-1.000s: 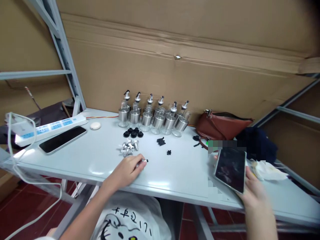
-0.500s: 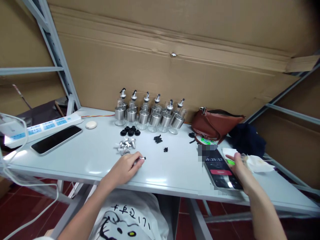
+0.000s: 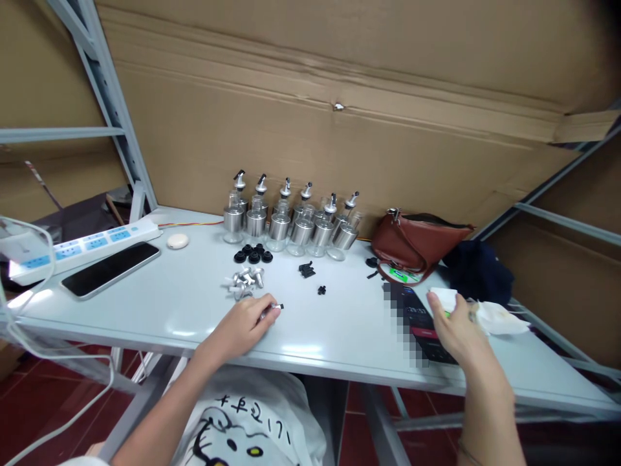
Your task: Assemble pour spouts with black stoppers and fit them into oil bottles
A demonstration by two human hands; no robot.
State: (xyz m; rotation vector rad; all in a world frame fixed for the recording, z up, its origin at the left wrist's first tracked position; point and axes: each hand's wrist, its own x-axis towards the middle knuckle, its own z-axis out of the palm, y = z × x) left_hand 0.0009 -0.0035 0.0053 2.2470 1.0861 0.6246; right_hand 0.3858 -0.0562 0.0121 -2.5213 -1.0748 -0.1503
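My left hand (image 3: 250, 323) rests near the front of the table, fingers closed round a small silver piece with a black tip (image 3: 278, 307); most of it is hidden. Just behind it lies a pile of silver pourer spouts (image 3: 246, 279). My right hand (image 3: 456, 323) is over the right edge of a dark phone (image 3: 417, 317), which shows a running timer. Its thumb and forefinger are apart, with nothing visible between them. Black stoppers (image 3: 253, 257), black flaps (image 3: 306, 269) and tiny black caps (image 3: 322, 290) lie in small groups.
Several glass-and-steel bottles (image 3: 301, 233) stand along the cardboard wall (image 3: 291, 129), the back ones with pourers fitted. A brown bag (image 3: 412, 243) and white tissue (image 3: 502, 318) are at right. A power strip (image 3: 87, 246), another phone (image 3: 111, 268) and a white round case (image 3: 177, 241) lie left.
My right hand has moved left and now covers part of the phone's right side. The phone looks slightly shifted. My left hand has stayed still with the silver piece.
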